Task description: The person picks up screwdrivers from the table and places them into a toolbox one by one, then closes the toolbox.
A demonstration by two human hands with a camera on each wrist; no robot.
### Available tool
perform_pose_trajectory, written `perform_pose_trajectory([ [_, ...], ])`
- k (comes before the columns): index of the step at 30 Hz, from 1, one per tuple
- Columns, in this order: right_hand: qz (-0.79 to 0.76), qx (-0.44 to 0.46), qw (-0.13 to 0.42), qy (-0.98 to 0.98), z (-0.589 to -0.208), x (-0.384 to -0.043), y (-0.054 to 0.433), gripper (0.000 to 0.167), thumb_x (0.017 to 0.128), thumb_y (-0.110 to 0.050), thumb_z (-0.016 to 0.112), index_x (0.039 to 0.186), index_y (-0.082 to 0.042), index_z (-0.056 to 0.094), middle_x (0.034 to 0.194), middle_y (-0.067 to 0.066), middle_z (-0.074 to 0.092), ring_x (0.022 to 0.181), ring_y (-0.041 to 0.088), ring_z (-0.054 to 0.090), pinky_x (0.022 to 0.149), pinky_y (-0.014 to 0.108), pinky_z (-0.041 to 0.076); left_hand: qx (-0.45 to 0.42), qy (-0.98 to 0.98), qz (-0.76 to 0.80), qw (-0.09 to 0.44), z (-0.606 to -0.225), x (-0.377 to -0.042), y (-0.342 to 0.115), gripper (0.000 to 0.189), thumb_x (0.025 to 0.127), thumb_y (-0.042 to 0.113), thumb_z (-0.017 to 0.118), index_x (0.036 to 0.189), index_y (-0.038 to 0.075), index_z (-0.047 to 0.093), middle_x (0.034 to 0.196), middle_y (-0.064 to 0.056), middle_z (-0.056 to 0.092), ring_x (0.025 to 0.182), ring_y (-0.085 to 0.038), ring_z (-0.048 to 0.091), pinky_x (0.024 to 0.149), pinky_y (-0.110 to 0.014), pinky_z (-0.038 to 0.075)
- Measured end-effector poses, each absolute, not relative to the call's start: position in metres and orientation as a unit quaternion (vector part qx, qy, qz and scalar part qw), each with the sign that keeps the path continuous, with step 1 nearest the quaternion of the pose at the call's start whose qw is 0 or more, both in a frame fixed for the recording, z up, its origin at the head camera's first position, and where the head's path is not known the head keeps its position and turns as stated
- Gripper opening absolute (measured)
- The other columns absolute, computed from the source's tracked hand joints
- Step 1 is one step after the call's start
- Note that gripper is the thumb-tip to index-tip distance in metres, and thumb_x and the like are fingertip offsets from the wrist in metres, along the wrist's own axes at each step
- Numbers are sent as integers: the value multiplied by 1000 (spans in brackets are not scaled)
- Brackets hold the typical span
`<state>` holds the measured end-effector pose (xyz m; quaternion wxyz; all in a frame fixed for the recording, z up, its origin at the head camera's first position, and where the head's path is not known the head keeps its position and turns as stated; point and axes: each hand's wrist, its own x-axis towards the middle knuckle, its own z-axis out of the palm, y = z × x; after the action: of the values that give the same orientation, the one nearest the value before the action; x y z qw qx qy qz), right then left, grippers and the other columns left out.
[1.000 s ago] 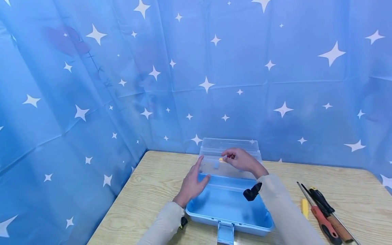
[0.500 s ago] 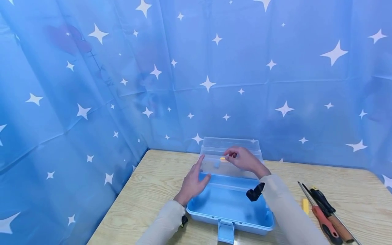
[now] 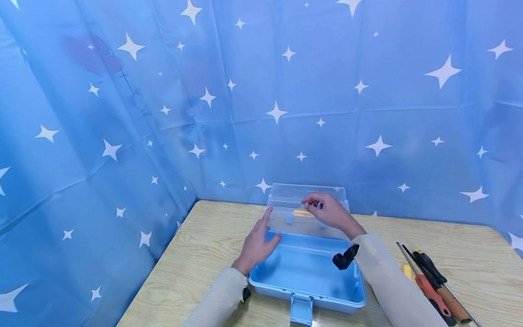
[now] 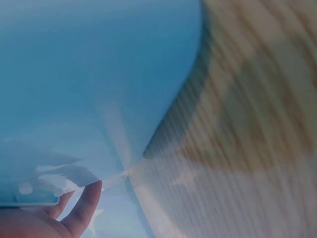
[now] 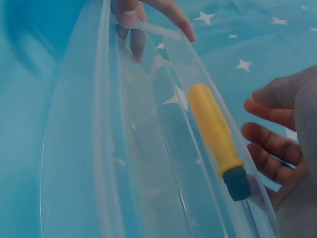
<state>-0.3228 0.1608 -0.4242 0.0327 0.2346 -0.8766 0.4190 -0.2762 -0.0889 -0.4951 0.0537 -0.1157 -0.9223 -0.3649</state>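
Note:
The blue box (image 3: pixel 306 272) stands open on the table, its clear lid (image 3: pixel 282 225) leaning back behind it. My left hand (image 3: pixel 258 243) holds the lid's left end, thumb on the near side and fingers beyond; these fingertips (image 5: pixel 178 22) show in the right wrist view. A yellow-handled screwdriver (image 5: pixel 213 126) with a dark collar lies along the lid's channel; its tip is out of sight. Just beside the handle is my right hand (image 3: pixel 328 212), fingers loosely bent with nothing between them. In the left wrist view the left fingers (image 4: pixel 84 213) meet the clear plastic.
A red-and-black-handled screwdriver (image 3: pixel 434 295), a wooden-handled tool (image 3: pixel 455 306) and a black-handled screwdriver (image 3: pixel 429 265) lie at the right. Near them a yellow thing (image 3: pixel 407 271) is partly hidden by my right sleeve. A starry blue curtain (image 3: pixel 327 91) hangs behind the table (image 3: pixel 196 254).
My right hand has drawn slightly to the right and let go of the screwdriver, so more of its yellow handle shows. The left hand stays at the lid's end.

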Motion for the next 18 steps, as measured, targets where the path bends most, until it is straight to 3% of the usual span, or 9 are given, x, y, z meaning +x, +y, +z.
perform_pose_trajectory([
  [11, 430, 245, 49, -868, -414, -309, 176, 20, 99, -11, 59, 114, -7, 70, 105, 8, 67, 82, 19, 57, 68, 27, 50, -121, -921, -367, 56, -495, -276, -90, 81, 94, 41, 59, 159, 39, 10, 151, -10, 45, 125, -31, 56, 100, -53, 50],
  [18, 428, 246, 66, -867, -407, -297, 193, 26, 101, -18, 57, 120, -3, 67, 112, 13, 66, 88, 20, 57, 72, 28, 51, -121, -919, -371, 59, -499, -277, -89, 80, 94, 42, 58, 158, 40, 10, 151, -8, 45, 127, -30, 55, 101, -54, 49],
])
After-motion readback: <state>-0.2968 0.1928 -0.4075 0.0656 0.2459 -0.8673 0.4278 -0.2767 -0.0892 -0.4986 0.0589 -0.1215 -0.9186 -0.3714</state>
